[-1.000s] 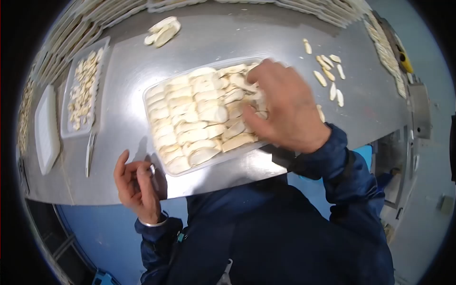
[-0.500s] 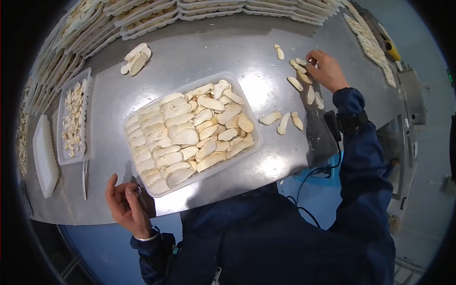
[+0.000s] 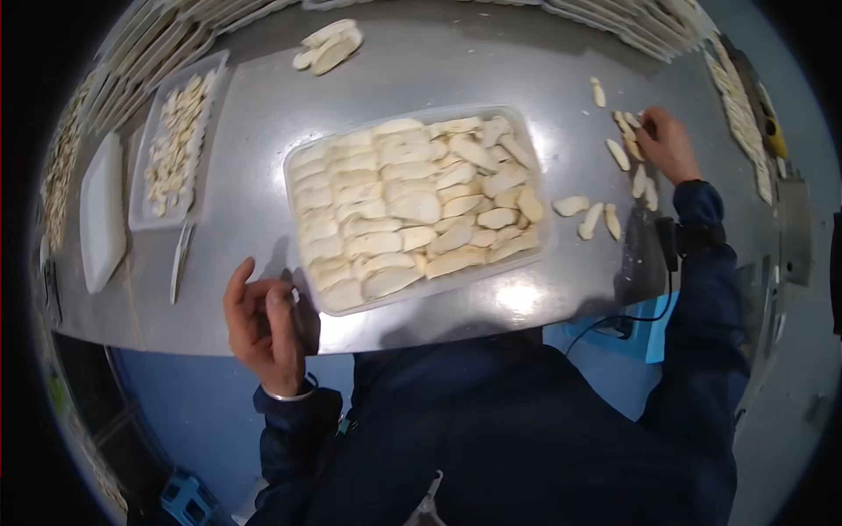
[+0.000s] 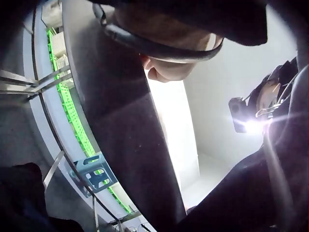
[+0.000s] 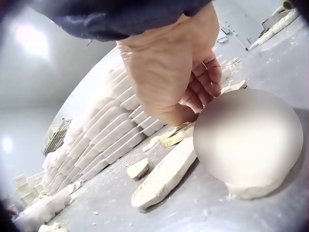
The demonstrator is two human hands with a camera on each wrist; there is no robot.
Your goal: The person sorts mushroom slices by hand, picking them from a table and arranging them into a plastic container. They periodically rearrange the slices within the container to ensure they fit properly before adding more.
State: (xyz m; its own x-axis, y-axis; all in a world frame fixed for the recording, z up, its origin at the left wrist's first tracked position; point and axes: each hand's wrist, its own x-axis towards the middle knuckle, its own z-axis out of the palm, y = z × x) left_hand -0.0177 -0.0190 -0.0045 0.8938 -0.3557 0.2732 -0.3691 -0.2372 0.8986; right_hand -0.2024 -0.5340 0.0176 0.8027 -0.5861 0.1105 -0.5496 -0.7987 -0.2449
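A clear plastic tray (image 3: 548, 230) stands in the middle of the metal table, filled with rows of pale mushroom slices (image 3: 417, 206). At the right, my right hand (image 3: 671, 147) reaches down to small loose mushroom slices (image 3: 617, 155), fingertips right at them. In the right wrist view its fingers (image 5: 211, 79) curl downward beside the thumb, close over a long slice (image 5: 164, 176); I cannot tell whether they grip one. My left hand (image 3: 263, 324) rests at the table's front edge by the tray's left corner, fingers loosely bent. The left wrist view hides most of it.
Stacked filled trays (image 3: 627, 22) line the back. To the left are a tray of small pieces (image 3: 178, 145), a white lid-like tray (image 3: 103, 215) and a knife-like tool (image 3: 181, 263). Larger slices (image 3: 331, 46) lie at the back; a blurred disc covers part of the right wrist view.
From over the filled tray, my right hand has gone right to the loose slices and stayed there. The head view has shifted. My left hand has barely moved.
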